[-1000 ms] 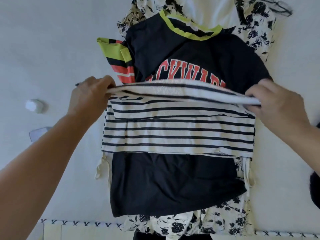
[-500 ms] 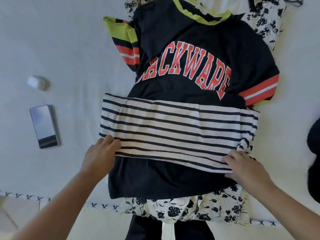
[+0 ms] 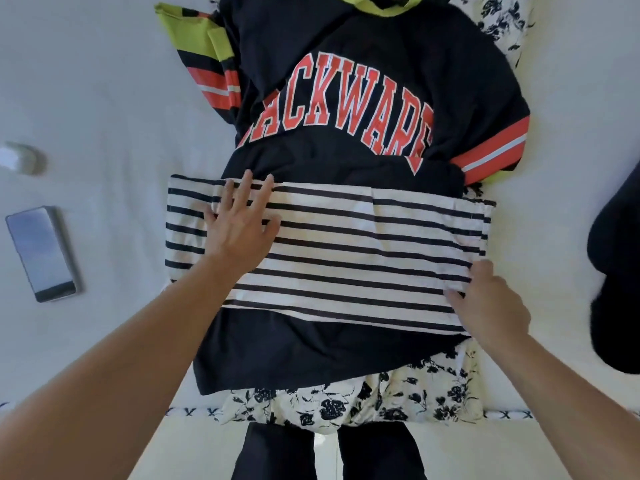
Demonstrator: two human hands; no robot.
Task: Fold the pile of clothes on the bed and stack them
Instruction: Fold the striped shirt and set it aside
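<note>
A white sheet (image 3: 104, 98) covers the bed and looks smooth, lit by soft, even daylight; along the near edge runs a border of small dark crosses (image 3: 194, 411); below it a pale floor (image 3: 138, 452) shows; on the left a phone (image 3: 41, 252) lies flat, and a small white object (image 3: 20, 157) rests farther up.

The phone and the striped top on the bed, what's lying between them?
Nothing: in the head view only bare white bed sheet separates the phone from the left edge of the striped top, which the left hand presses flat.
</note>
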